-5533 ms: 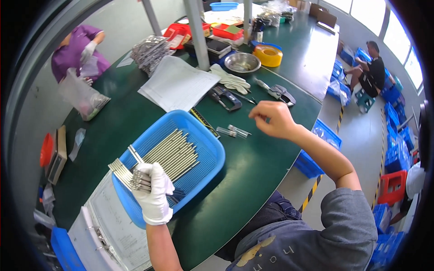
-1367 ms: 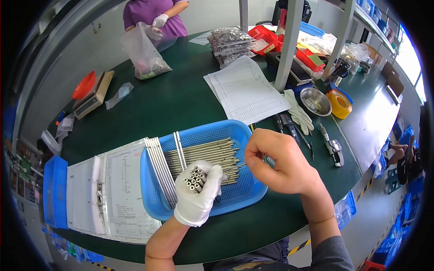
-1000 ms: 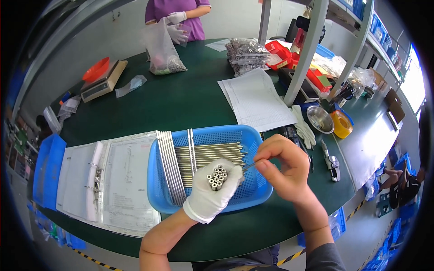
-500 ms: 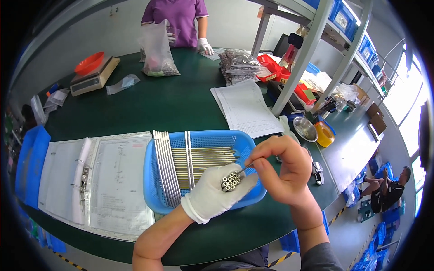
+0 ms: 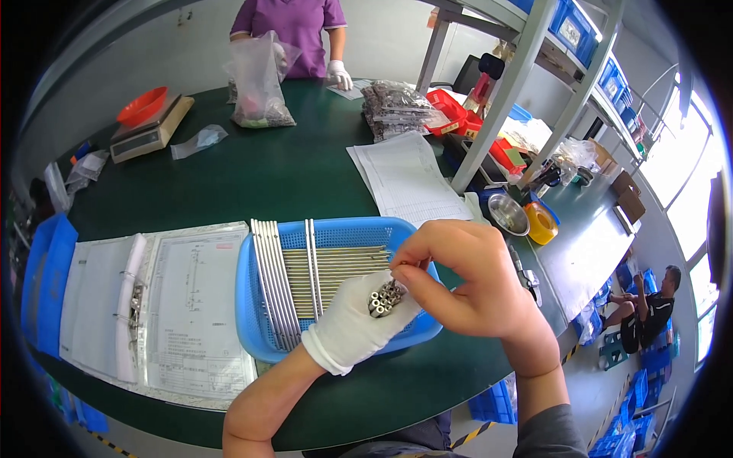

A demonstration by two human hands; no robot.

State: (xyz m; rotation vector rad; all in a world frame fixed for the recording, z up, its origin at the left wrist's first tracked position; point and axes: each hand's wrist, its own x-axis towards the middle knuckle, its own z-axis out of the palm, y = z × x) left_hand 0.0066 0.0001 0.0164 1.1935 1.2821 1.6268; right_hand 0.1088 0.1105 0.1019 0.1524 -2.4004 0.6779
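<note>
My left hand (image 5: 347, 320), in a white glove, is closed around a bundle of short metal tubes (image 5: 384, 300), their hollow ends turned up. My bare right hand (image 5: 477, 286) pinches a thin metal pin over the tube ends; fingertips mostly hide the pin, and whether it enters a tube is unclear. Beneath both hands stands a blue perforated basket (image 5: 246, 313). Brass-coloured rods (image 5: 336, 267) lie crosswise in it. Over them, several long silvery rods (image 5: 275, 286) rest at the left, with two more (image 5: 312, 263) nearer the middle.
An open binder (image 5: 195, 313) lies left of the basket, and paper sheets (image 5: 408, 175) lie beyond it. A scale (image 5: 149, 133) stands far left. Across the green table a person in purple (image 5: 294, 34) handles a plastic bag (image 5: 259, 91). A shelf post (image 5: 500, 103) rises at the right.
My right hand has moved left and closer to the tube ends, so less of the pin shows. The tube bundle has tilted slightly in my left hand. The whole view has shifted a little.
</note>
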